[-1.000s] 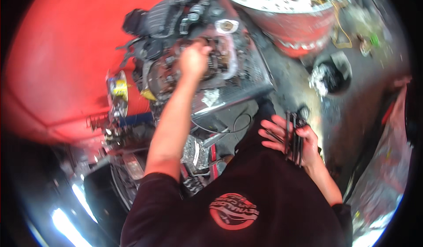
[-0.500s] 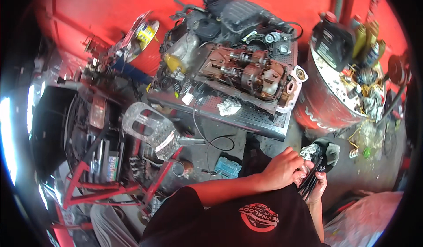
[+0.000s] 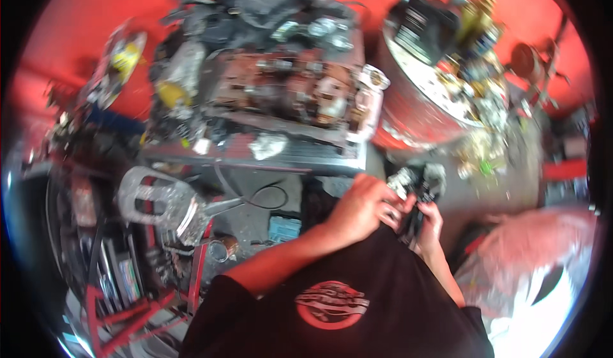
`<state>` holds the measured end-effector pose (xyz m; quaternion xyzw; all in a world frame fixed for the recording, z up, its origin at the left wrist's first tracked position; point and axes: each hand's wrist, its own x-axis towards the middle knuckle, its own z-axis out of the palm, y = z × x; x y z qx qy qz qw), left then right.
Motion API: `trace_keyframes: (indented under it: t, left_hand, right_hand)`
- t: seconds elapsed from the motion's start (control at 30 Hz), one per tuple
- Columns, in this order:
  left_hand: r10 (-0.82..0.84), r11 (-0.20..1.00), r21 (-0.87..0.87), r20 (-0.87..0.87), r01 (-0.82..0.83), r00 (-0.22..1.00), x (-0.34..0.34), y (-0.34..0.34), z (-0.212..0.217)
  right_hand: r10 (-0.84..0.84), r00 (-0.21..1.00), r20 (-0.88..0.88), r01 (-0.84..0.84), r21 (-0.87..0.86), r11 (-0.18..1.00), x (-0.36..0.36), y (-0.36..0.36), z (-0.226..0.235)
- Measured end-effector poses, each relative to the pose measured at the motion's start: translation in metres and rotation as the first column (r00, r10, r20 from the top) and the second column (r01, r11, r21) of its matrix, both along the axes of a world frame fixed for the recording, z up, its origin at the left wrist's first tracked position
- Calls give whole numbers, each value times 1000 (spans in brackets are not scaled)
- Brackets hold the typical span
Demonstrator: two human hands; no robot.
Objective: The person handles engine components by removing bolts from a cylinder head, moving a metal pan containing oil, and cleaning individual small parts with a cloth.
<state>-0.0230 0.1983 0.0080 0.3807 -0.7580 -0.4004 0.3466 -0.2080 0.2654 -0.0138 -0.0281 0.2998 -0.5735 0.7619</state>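
Note:
My right hand (image 3: 431, 225) is closed around a bundle of long, thin dark rods (image 3: 410, 225), close against the right side of my black shirt. Motion blur hides what kind they are. My left hand (image 3: 363, 210) reaches across to the bundle's upper end, its fingers curled and pinched near the tips. What they grip, if anything, is hidden. Just beyond my hands, low down, are a crumpled whitish rag (image 3: 401, 179) and a dark bag-like container (image 3: 418, 173). On the metal bench (image 3: 255, 160) ahead lies an oily brown engine cylinder head (image 3: 287, 90).
A pale gasket-like part (image 3: 367, 106) and crumpled paper (image 3: 268, 146) lie by the cylinder head. At the right stands a red drum (image 3: 408, 125) topped with bottles. Leftward are a grey chair-like seat (image 3: 156, 198), a red metal frame (image 3: 121, 316) and a blue case (image 3: 284, 229).
The whole view has swung to the right, so the bench, drum and hands appear farther left and a little higher. Both hands stay together at the dark bundle.

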Motion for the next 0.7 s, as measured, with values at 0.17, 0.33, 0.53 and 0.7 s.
trace_keyframes:
  t: [0.17, 0.33, 0.53, 0.7]
  left_hand:
    - [16, 907, 416, -198, 70, 980, 12, -17, -4]
    - [-112, 979, 175, 40, 104, 993, 3, -28, 13]
    - [-139, 967, 227, 90, 116, 986, 12, -31, -2]
    - [-39, 806, 574, -188, 142, 981, 14, -45, 17]
  right_hand:
    - [-3, 997, 80, 9, -75, 997, 20, -13, 19]
    - [27, 990, 136, -7, -148, 989, 9, -1, -12]
    - [-18, 946, 325, 101, -240, 966, 21, -1, -14]
    - [-16, 919, 394, 119, -238, 964, 21, -4, -5]
